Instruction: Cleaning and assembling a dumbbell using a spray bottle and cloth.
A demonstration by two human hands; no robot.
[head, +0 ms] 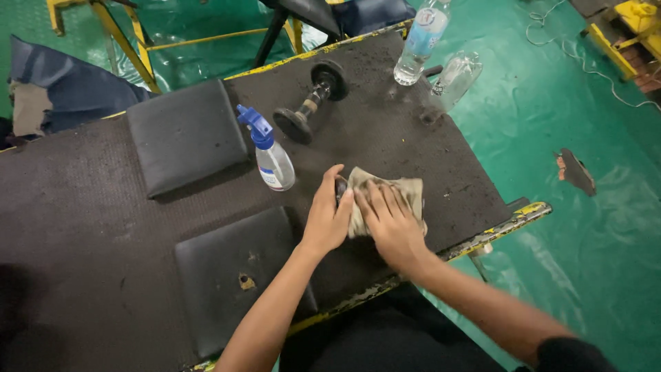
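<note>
My left hand [327,213] grips a small dark object [340,187] on the black rubber table [82,227]; most of that object is hidden. My right hand [389,220] presses a dirty beige cloth [406,191] flat over it. A clear spray bottle with a blue trigger head [270,151] stands upright just left of my hands. A black dumbbell [311,102] lies behind it.
Two black pads lie on the table, one at the back left [184,134] and one at the front [234,275]. Two clear plastic bottles [421,41] [456,79] are at the far right edge. The table's yellow rim [509,220] borders a green floor [592,138].
</note>
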